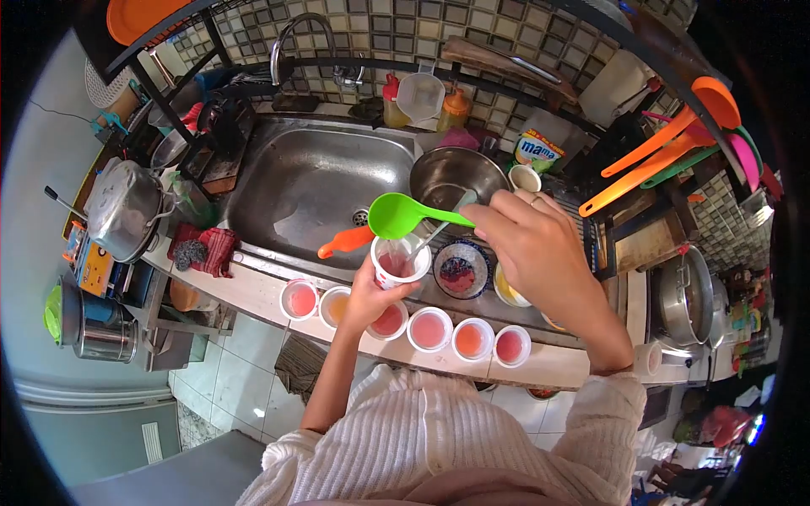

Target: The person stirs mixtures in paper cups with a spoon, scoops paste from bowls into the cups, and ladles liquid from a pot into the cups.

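Note:
My left hand (377, 297) is wrapped around a white plastic cup (411, 271) with pinkish contents, raised above the counter edge. Above it, my right hand (530, 240) grips the handle of a green ladle (395, 217), whose bowl hangs just over the cup's far rim. A greyish spoon (434, 234) slants from the cup up to my right fingers; whether they hold it too, I cannot tell. Behind the cup pokes out an orange utensil (348, 242). Filled cups stand along the counter edge, among them a pink one (430, 329) and an orange-red one (472, 339).
A patterned bowl (461, 270) with red pieces sits right of the held cup. Partly behind my right hand is a container with yellow contents (509, 288). Beyond are a metal pot (456, 173) and the steel sink (325, 169). Orange ladles (650, 181) hang at right.

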A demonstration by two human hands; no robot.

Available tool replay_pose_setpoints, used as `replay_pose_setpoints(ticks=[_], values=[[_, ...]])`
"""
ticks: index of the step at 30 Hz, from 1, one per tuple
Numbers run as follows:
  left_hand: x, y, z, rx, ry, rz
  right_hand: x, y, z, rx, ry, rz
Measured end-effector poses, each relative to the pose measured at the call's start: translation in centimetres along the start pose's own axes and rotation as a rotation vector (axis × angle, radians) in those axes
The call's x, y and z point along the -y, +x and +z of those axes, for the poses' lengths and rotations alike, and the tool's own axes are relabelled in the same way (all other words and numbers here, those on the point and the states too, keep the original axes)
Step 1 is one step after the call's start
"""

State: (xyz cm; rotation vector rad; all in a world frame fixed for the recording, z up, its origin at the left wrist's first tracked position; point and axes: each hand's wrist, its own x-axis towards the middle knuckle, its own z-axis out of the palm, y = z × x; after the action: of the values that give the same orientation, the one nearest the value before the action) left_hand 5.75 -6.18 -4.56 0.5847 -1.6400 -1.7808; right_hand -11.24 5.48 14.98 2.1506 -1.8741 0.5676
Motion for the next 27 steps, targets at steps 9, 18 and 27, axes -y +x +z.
replay_pose_setpoints(ticks=[9, 18, 27], values=[[0.3, -0.2, -0.1, -0.032, -0.094, 0.006, -3.0, 0.7, 0.2, -0.129, 0.371, 0.388], [-0.1, -0.3, -0.4, -0.060, -0.004, 0.025, -10.4, -1.3, 13.5, 0.215, -0.126, 0.735], [-0.1, -0.3, -0.9, -0.066, -0.013, 0.046, -13.3, -3.9, 19.0, 0.326, -0.097, 0.582]])
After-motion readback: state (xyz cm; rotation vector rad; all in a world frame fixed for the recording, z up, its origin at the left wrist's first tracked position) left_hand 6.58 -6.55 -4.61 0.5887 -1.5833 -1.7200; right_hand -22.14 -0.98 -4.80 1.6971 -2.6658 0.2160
